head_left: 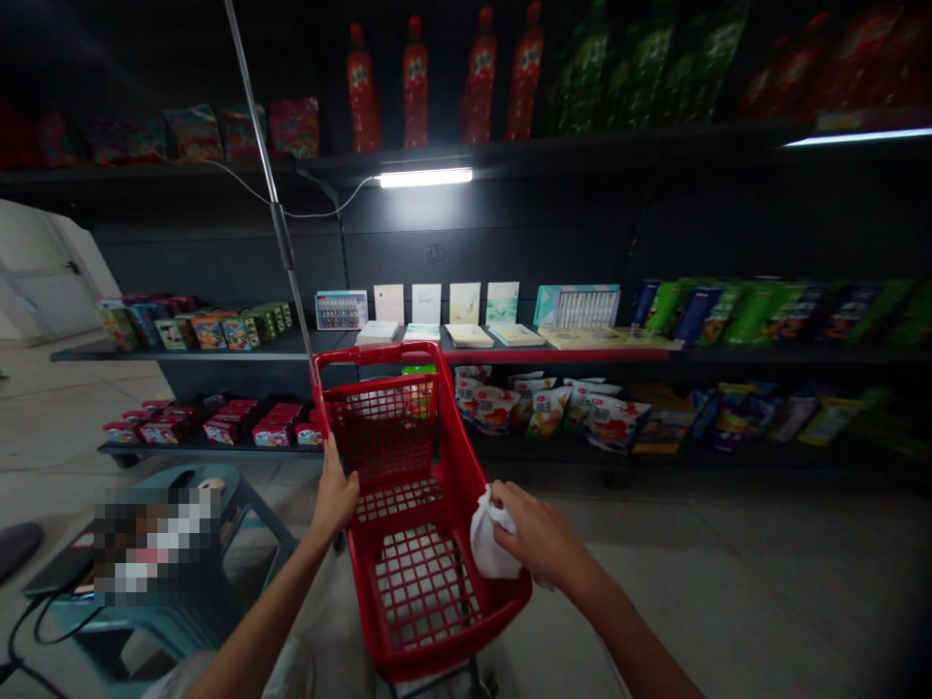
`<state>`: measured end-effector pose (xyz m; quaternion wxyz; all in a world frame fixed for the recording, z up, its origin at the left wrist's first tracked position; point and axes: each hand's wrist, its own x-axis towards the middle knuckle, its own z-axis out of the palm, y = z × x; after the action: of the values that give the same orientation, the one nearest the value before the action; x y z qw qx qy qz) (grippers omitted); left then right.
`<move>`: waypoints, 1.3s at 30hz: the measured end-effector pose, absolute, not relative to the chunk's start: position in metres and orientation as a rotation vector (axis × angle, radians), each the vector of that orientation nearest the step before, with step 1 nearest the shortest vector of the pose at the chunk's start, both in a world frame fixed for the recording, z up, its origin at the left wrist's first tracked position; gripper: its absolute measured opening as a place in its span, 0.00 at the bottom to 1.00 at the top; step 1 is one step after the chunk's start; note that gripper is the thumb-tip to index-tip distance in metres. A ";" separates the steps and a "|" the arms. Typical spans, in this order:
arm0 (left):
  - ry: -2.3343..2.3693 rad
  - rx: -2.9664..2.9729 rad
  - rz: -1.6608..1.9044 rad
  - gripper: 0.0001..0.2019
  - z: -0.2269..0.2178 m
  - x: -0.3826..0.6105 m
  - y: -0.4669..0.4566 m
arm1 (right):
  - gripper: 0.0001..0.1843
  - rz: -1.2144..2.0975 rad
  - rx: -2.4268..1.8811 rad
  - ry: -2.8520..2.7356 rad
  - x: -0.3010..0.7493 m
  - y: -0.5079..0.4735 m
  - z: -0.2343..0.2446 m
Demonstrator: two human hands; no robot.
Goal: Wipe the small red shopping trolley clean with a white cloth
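A red plastic shopping cart stands in front of me, with grid openings in its floor and back panel. Its left rim is gripped by my left hand, the thumb inside the basket and the fingers largely hidden behind the wall. My right hand is closed on a white cloth. That cloth hangs over the cart's right rim, near the corner closest to me, and drapes down the inner side.
Behind the cart runs a dark shelf with notebooks, boxes and snack bags. Several bottles stand higher up. At the left is a blue-grey stool with cables and a blurred patch. A thin metal pole rises beside the cart.
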<state>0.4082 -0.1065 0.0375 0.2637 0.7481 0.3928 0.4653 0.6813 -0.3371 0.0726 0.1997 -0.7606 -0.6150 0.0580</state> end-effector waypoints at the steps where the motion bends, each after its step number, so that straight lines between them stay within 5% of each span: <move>1: 1.055 2.006 1.232 0.44 0.041 0.407 -0.105 | 0.12 0.195 -2.096 -1.731 0.682 -0.337 0.072; 7: 1.051 1.913 1.128 0.44 0.055 0.411 -0.096 | 0.05 0.175 -1.930 -1.638 0.688 -0.330 0.072; 13: 1.031 1.931 1.053 0.41 0.063 0.421 -0.097 | 0.11 -0.244 -1.622 -1.347 0.681 -0.277 0.079; 23: 0.988 1.995 1.124 0.37 0.061 0.440 -0.112 | 0.21 -0.284 -1.609 -1.482 0.642 -0.089 0.098; 34: 1.045 2.003 1.062 0.38 0.047 0.438 -0.110 | 0.17 0.085 -2.077 -1.921 0.623 -0.084 -0.074; 39: 1.048 1.999 1.063 0.39 0.049 0.438 -0.112 | 0.19 0.095 -2.124 -1.883 0.640 -0.084 -0.041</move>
<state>0.4384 -0.1124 0.0485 0.3179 0.7597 0.3983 0.4039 0.6404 -0.0841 -0.0410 0.1502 -0.7394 -0.6555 0.0332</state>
